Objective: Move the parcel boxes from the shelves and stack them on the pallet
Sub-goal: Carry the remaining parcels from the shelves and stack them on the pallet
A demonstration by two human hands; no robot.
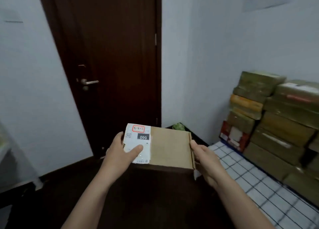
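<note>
Risk: box was held mid-air at 6 o'clock by its ends only. Left hand gripped the labelled end, thumb on the slick label; right hand gripped the opposite edge. A slip could drop it. Stack at 3 o'clock on the checked pallet looked uneven and might topple. Count: one held box, two hands, roughly a dozen stacked boxes, too blurred for an exact count.

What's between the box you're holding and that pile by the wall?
In the head view, a bare stretch of white checked sheet lies between the held box and the stacked boxes.
</note>
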